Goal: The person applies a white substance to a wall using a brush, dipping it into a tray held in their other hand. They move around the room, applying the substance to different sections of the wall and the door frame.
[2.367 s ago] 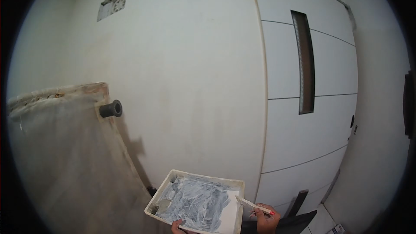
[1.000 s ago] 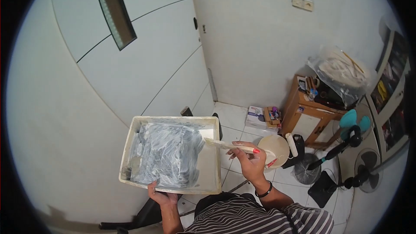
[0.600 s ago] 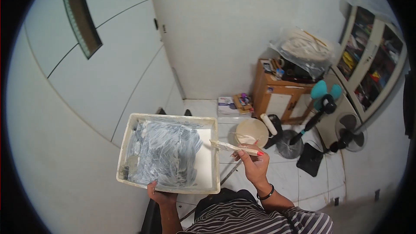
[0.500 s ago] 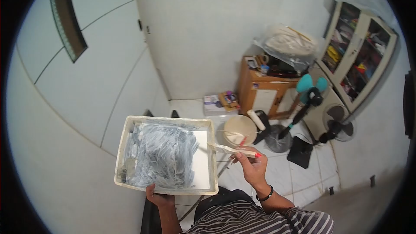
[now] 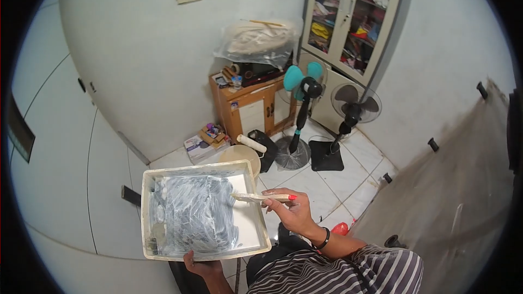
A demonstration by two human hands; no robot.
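Your left hand (image 5: 201,264) is gripping the near rim of a rectangular, paint-crusted tray (image 5: 256,245), its floor smeared with streaky grey-white paint. Your right hand (image 5: 291,212) is pinching a slim wooden-handled brush (image 5: 259,197), lying flat with its bristle end reaching over the tray's right wall. Beyond your right hand, a round cream bucket (image 5: 239,155) with a roller (image 5: 251,143) is sitting on glossy white tiles beside two pedestal fans (image 5: 327,114).
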